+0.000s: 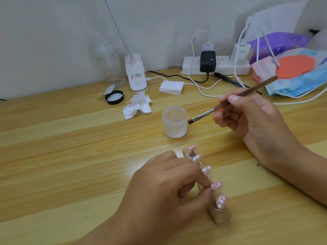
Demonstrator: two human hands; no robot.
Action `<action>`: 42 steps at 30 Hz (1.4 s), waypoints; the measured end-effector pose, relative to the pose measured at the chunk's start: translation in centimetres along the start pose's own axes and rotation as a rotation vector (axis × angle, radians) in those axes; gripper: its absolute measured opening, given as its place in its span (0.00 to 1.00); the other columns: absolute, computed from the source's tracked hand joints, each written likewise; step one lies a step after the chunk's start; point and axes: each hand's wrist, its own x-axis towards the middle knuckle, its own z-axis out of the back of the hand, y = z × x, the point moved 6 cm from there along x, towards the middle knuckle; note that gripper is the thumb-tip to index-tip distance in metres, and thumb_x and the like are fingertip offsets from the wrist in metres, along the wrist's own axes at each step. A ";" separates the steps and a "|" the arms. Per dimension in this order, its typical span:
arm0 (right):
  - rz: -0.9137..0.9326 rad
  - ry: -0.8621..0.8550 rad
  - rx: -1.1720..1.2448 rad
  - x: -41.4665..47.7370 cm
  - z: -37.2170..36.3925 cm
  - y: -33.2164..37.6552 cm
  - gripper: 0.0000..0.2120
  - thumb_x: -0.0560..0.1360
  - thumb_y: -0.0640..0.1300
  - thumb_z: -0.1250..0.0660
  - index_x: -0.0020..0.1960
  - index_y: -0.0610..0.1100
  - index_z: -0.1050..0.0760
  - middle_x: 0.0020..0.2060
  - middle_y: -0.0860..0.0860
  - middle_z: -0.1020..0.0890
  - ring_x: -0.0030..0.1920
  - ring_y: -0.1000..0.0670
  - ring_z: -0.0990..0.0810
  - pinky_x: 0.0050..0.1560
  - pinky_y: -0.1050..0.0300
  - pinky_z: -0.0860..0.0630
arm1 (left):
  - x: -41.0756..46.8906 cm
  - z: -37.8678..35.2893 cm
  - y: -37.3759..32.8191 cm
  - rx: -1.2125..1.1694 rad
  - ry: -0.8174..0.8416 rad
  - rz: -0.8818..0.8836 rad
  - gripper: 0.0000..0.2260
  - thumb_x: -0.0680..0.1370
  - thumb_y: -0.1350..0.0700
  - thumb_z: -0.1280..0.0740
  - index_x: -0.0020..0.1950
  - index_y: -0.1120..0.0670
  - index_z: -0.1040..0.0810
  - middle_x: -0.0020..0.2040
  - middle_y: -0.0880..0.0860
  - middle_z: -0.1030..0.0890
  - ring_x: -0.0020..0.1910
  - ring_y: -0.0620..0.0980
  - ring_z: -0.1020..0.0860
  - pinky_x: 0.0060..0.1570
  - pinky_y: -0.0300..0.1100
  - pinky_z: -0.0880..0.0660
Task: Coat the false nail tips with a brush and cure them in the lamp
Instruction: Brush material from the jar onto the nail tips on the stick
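Several glossy pink false nail tips (217, 185) stand in a row on a clear holder strip (220, 215) lying on the wooden table near the front. My left hand (164, 190) grips the strip from the left, its fingers curled over the strip's middle and hiding part of it. My right hand (251, 121) pinches a brown-handled flat brush (230, 101). The bristle end hovers just right of an open frosted jar (174, 122) of gel. No curing lamp shows clearly.
A black jar lid (114, 97), crumpled wipe (138, 107) and white pad stack (171, 87) lie behind the jar. A white bottle (135, 73), power strip (215, 67) with chargers and cables, a black pen (228, 79) and bags (292, 68) line the back wall.
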 end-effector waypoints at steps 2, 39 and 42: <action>-0.004 0.004 0.001 0.0 0.0 0.0 0.08 0.75 0.42 0.40 0.43 0.45 0.22 0.32 0.46 0.17 0.35 0.50 0.18 0.36 0.63 0.24 | 0.0 -0.2 0.2 -0.003 0.012 0.011 0.10 0.74 0.45 0.31 0.37 0.48 0.18 0.27 0.45 0.29 0.31 0.46 0.32 0.31 0.39 0.30; 0.174 0.021 -0.176 -0.6 -0.1 0.8 0.11 0.80 0.35 0.40 0.50 0.46 0.21 0.36 0.49 0.18 0.41 0.51 0.21 0.45 0.60 0.23 | -2.3 -0.2 -2.2 0.429 -0.037 -0.521 0.04 0.81 0.56 0.41 0.52 0.48 0.28 0.34 0.47 0.37 0.32 0.45 0.38 0.35 0.35 0.42; 0.178 0.031 -0.184 -0.7 -0.2 0.9 0.08 0.79 0.37 0.38 0.51 0.46 0.21 0.36 0.48 0.18 0.41 0.51 0.21 0.46 0.60 0.23 | -2.0 0.5 -1.8 0.175 -0.083 -0.415 0.05 0.78 0.56 0.32 0.51 0.47 0.20 0.33 0.45 0.28 0.32 0.43 0.35 0.35 0.33 0.38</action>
